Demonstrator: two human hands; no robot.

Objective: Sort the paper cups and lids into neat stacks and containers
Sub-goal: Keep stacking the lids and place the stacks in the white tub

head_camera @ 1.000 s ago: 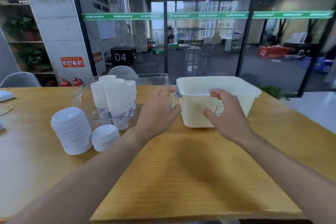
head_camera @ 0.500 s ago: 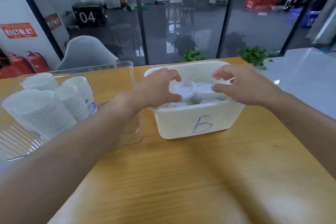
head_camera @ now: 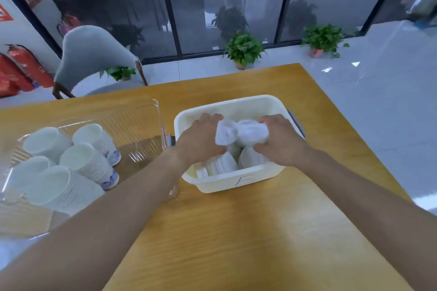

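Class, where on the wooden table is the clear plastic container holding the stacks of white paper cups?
In the head view, the clear plastic container sits at the table's left, beside the cream plastic bin where both hands work.

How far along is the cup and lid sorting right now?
Done: several stacks of paper cups already stand in the clear tray. In hand: the left hand and right hand together grip a stack of lids over the white bin. Left: more lids lie jumbled inside that bin, not yet neatly stacked.
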